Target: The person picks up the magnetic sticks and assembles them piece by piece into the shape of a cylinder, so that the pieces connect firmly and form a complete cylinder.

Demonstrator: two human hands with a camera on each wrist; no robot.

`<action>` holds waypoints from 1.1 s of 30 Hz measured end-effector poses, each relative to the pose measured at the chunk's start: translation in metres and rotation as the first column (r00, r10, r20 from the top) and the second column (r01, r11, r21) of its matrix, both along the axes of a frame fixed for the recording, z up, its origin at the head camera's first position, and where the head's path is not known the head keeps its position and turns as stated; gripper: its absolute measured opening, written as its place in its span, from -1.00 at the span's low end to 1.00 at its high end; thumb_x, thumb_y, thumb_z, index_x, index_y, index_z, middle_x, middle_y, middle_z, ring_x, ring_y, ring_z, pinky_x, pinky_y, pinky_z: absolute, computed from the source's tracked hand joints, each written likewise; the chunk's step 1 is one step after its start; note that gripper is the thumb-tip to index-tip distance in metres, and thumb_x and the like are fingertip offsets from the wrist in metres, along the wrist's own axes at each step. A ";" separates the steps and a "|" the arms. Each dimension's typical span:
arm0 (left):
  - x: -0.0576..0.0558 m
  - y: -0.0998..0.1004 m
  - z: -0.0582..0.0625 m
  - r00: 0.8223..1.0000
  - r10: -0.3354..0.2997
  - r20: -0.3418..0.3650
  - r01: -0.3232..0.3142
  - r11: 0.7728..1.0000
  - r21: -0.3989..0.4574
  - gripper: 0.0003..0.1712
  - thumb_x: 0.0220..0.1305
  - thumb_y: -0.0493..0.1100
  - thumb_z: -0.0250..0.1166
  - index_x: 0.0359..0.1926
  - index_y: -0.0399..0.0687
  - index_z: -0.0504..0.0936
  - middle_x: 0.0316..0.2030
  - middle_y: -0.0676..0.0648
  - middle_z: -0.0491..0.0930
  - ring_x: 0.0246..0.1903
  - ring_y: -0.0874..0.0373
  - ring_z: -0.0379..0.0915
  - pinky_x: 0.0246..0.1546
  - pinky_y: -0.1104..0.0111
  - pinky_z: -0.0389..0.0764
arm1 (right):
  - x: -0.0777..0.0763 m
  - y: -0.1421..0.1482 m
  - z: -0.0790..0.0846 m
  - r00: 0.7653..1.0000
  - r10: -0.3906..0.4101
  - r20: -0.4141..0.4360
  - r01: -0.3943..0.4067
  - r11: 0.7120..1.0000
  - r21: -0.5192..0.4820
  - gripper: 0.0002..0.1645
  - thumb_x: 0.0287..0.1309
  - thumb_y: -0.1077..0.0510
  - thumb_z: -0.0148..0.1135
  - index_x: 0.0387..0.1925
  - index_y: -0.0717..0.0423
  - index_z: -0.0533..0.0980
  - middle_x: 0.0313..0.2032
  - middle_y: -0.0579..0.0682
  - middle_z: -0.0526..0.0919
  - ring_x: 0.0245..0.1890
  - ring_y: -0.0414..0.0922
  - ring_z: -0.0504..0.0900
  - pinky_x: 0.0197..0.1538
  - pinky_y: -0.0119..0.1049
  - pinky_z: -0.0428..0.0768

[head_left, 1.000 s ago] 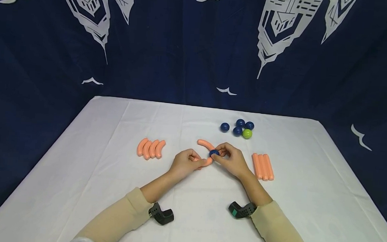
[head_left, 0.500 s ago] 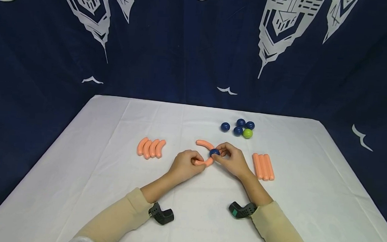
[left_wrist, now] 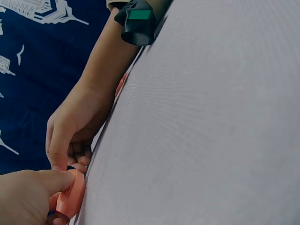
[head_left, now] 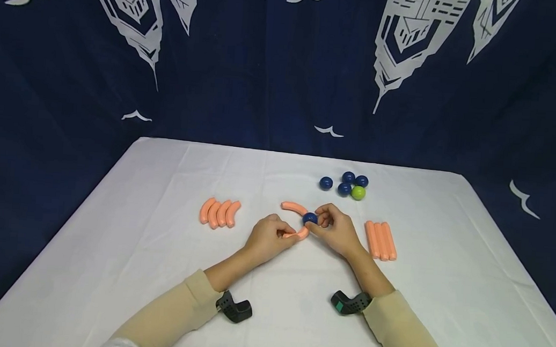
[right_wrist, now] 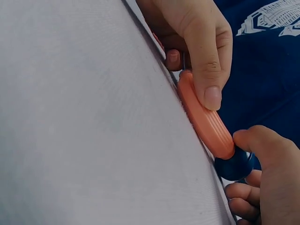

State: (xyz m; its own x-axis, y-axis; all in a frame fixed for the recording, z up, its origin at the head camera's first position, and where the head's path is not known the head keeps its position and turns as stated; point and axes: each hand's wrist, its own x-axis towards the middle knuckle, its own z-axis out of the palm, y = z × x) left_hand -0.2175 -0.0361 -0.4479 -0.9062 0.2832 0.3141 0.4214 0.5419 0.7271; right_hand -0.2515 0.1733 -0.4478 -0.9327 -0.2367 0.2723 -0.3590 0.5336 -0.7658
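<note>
Near the middle of the table, my left hand (head_left: 267, 238) pinches a curved salmon-pink toy rod (right_wrist: 206, 123) between thumb and fingers. The rod's far end meets a dark blue ball (head_left: 310, 219). My right hand (head_left: 338, 231) holds that ball, thumb on the near side and fingers behind it. A second curved rod (head_left: 293, 207) extends from the ball to the upper left, so both rods form an arc open to the left. In the right wrist view, ridges run along the pinched rod, and the right thumb lies at its end. The left fingers hide part of it.
Several curved rods (head_left: 220, 213) lie side by side on the left. Three straight rods (head_left: 380, 241) lie right of my right hand. Farther back sit several dark blue balls (head_left: 344, 189) and one green ball (head_left: 358, 193). A white cloth covers the table (head_left: 162, 305); a navy curtain (head_left: 265, 76) hangs behind.
My left fingers have shifted their grip slightly along the pinched rod. The right hand keeps holding the ball in nearly the same spot. The whole view has drifted a little.
</note>
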 end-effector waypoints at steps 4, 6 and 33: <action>0.000 0.001 -0.004 0.999 -0.044 -0.018 0.044 0.999 -0.022 -0.72 0.27 0.02 0.34 -0.44 -0.05 0.76 -0.59 0.13 0.43 -0.57 0.34 0.28 -0.53 0.47 0.35 | 0.005 0.000 0.001 1.000 0.015 0.014 -0.015 1.000 -0.003 -0.56 0.05 0.11 0.45 -0.31 0.17 0.32 -0.59 -0.07 0.43 -0.58 -0.15 0.37 -0.46 -0.37 0.36; 0.000 0.002 -0.005 0.997 -0.065 -0.034 0.064 0.998 -0.017 -0.63 0.32 0.02 0.28 -0.56 -0.05 0.69 -0.67 0.15 0.39 -0.62 0.34 0.25 -0.57 0.48 0.31 | 0.007 -0.002 0.002 1.000 0.025 0.004 -0.025 1.000 0.006 -0.52 0.05 0.10 0.45 -0.41 0.13 0.25 -0.63 -0.09 0.38 -0.61 -0.17 0.33 -0.49 -0.37 0.31; -0.008 -0.002 -0.009 0.974 0.211 -0.085 -0.205 0.976 0.072 -0.83 0.22 -0.27 0.19 -0.31 -0.06 0.72 -0.52 0.09 0.50 -0.48 0.24 0.42 -0.25 0.27 0.39 | 0.007 -0.007 0.004 0.995 0.078 -0.063 -0.072 0.993 0.097 -0.76 -0.02 0.16 0.45 -0.39 0.10 0.50 -0.56 -0.12 0.46 -0.55 -0.18 0.40 -0.45 -0.34 0.39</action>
